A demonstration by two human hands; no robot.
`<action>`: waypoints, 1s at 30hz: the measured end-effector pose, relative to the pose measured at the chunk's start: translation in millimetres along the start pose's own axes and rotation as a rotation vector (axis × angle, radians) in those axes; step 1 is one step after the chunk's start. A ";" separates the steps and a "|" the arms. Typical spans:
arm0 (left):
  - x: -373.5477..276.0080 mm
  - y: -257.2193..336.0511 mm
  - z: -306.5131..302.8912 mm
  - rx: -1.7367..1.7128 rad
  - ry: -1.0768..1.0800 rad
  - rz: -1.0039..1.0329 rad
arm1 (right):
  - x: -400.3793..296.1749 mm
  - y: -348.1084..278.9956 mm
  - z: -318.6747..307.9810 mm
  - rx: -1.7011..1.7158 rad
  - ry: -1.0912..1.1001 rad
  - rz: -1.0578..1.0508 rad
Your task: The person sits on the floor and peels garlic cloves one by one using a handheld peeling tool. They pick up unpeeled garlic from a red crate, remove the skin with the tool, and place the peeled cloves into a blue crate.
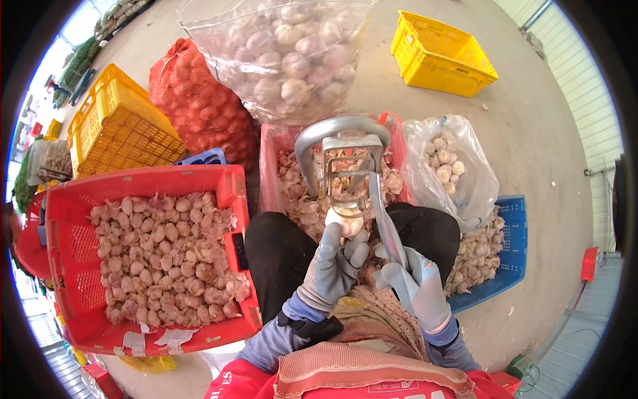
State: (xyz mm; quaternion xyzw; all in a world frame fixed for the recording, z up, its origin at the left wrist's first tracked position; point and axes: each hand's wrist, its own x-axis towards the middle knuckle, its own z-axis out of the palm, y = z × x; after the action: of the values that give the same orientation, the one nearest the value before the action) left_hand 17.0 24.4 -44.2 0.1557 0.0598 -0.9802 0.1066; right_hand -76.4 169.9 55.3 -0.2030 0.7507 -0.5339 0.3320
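Note:
My left hand (331, 269), in a grey work glove, holds a pale garlic bulb (343, 222) up at the lower end of a metal cutter (351, 141). A curved guard of the cutter crosses the bulb's upper part. My gloved right hand (421, 289) is wrapped around the lower end of the cutter's long metal lever (383, 219). Thick bent tubing (344, 123) supports the cutter between my knees. Below it stands a pink-lined container (271, 164) of garlic skins and trimmings (296, 192). Whether the blade touches the bulb is hidden.
On the left is a red crate (82, 259) of garlic bulbs. A clear bag (478, 184) of trimmed bulbs rests by a blue crate (516, 249) on the right. Ahead are a red mesh sack (199, 104), a large clear garlic bag (294, 65) and yellow crates (438, 75).

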 end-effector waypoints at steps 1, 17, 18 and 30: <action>0.5 -1.5 3.2 -0.004 0.016 -0.005 | 0.2 -1.4 -0.7 -0.047 -0.002 -0.017; -2.8 -14.1 42.1 -0.351 0.053 -0.176 | -20.5 -28.7 4.3 -0.115 0.109 0.053; -2.9 -15.3 42.4 -0.316 0.025 -0.173 | -18.5 -21.7 4.8 -0.218 0.119 -0.003; -6.1 3.6 36.5 0.225 0.104 -0.023 | 29.2 18.0 19.5 -0.654 0.295 -0.414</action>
State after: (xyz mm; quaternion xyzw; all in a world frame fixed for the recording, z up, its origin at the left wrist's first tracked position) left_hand 12.8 16.6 -8.1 0.2167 -0.0435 -0.9725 0.0739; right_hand -81.9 143.9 26.1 -0.3660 0.8636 -0.3459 0.0244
